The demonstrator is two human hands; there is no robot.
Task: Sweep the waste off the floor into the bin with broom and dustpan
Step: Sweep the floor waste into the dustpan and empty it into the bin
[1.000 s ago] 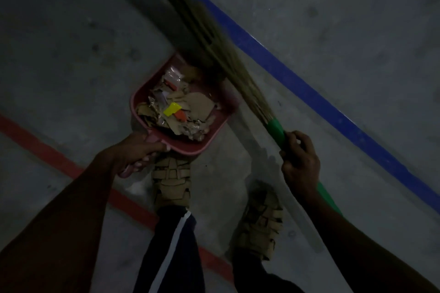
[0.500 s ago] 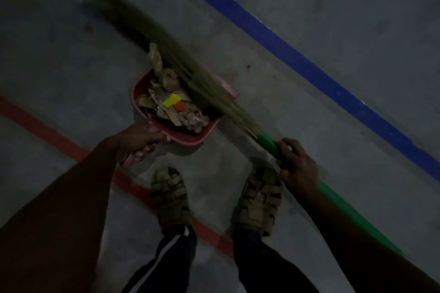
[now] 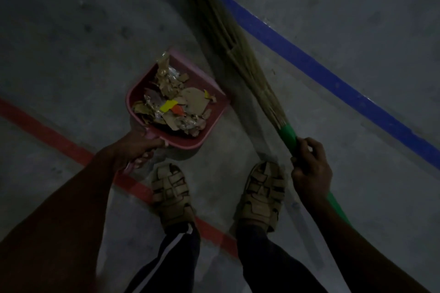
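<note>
A pink dustpan (image 3: 214, 123) sits low over the grey floor in front of my feet, and my left hand (image 3: 138, 147) grips its handle. Inside it lies a heap of waste (image 3: 176, 104): brown card scraps, crumpled wrappers, a yellow piece and an orange piece. To the right of the pan, my right hand (image 3: 309, 169) grips the green handle of a grass broom (image 3: 240, 54). Its bristles slant up and away to the top of the frame, clear of the pan. No bin is in view.
A blue line (image 3: 309, 64) crosses the floor diagonally behind the broom. A red line (image 3: 59, 143) runs under my left arm and between my sandalled feet (image 3: 171, 195). The scene is dim.
The broom has swung from across the dustpan out to its right side. The scrap that stood at the pan's lip now lies inside. My feet have shifted slightly.
</note>
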